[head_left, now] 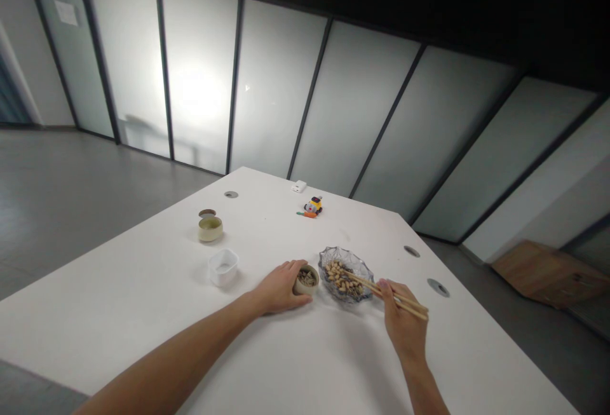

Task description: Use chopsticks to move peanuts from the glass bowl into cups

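Note:
My left hand (281,288) is wrapped around the side of a small round cup (305,289) that holds small brownish pieces like seeds (307,277). Right beside it stands a clear glass bowl with a wavy rim (358,266), containing peanuts (334,270) and darker small pieces. A pair of wooden chopsticks (405,304) is gripped in my right hand (404,319). Their tips reach into the bowl among the peanuts. Whether anything is pinched between the tips is too small to tell.
Left of my hands are a white plastic container (223,269) and a greenish bowl (210,229). Farther back lie a yellow toy vehicle (314,204), a toy carrot (309,215) and a white box (298,186). The white table (267,358) has several round cable holes.

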Demonstrator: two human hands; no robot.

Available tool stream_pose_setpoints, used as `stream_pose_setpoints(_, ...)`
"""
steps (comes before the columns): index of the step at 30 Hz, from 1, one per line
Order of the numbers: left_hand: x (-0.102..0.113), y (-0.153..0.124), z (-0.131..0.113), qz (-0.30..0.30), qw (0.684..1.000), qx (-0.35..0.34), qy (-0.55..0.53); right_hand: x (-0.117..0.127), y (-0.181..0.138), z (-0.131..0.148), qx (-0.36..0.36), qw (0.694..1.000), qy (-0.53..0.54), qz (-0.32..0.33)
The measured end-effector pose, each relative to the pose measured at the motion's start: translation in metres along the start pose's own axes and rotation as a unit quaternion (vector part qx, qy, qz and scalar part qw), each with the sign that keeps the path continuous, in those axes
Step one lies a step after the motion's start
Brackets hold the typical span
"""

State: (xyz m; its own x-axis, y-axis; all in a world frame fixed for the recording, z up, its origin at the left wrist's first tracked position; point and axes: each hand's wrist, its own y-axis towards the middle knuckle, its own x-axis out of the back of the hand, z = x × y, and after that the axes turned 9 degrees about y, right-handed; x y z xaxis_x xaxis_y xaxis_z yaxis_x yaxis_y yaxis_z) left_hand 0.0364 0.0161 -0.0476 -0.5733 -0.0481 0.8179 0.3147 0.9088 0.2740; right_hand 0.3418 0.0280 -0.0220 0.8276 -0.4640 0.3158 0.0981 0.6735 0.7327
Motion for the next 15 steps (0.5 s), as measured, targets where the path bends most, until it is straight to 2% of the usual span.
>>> stream_pose_setpoints(6, -0.0011, -0.0001, 0.0008, -0.003, 1.0, 0.003, -0.003, -0.0005, -0.0007, -0.0066, -0.028, 1.0, -0.006, 0.013)
stream_pose_setpoints(11, -0.0008, 0.0002, 0.0007, -0.006, 1.0, 0.0, -0.005, -0.002, -0.0005, -0.0027, -0.011, 0.999, -0.014, 0.036)
stream_pose_setpoints(15, -0.0011, 0.0002, 0.0013, -0.01, 1.0, -0.003, -0.006, -0.0012, 0.0008, 0.0016, -0.014, 1.0, -0.003, 0.023)
